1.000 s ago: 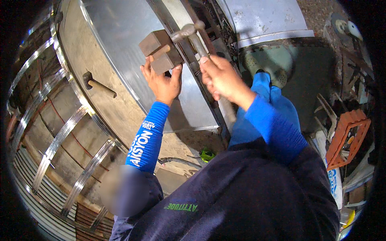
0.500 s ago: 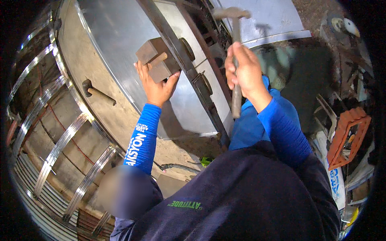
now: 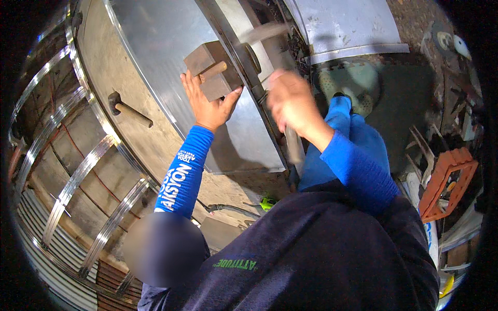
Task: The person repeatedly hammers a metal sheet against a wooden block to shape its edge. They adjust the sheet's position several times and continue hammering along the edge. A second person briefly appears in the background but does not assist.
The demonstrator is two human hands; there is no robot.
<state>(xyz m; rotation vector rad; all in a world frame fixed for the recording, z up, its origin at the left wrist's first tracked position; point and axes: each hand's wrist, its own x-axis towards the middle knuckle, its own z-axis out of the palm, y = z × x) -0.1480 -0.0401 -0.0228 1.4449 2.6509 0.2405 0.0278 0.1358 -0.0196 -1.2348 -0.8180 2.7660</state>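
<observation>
My left hand [image 3: 208, 111] grips a brown block [image 3: 199, 59] with a short round wooden handle [image 3: 213, 71] across it, thumb on one side and fingers on the other. The block stands on a shiny metal sheet [image 3: 155, 41], close to a dark metal bar [image 3: 228, 36] along the sheet's right side. My right hand [image 3: 294, 106] is closed around the handle of a hammer [image 3: 293, 146], to the right of the block. Motion smears the hammer's head, which shows beyond the hand, above the bar and apart from the block.
A second hammer [image 3: 136, 114] lies on the worktop [image 3: 96, 57] left of the sheet. Bright metal framing [image 3: 85, 171] runs along the left. Another metal sheet [image 3: 347, 23] is at the far right, an orange hollow brick [image 3: 448, 181] at the right. A black cord [image 3: 228, 208] lies near my body.
My right hand has swung the hammer left, toward the block, and its head is now blurred. My left hand keeps its grip on the block; the whole view has shifted slightly.
</observation>
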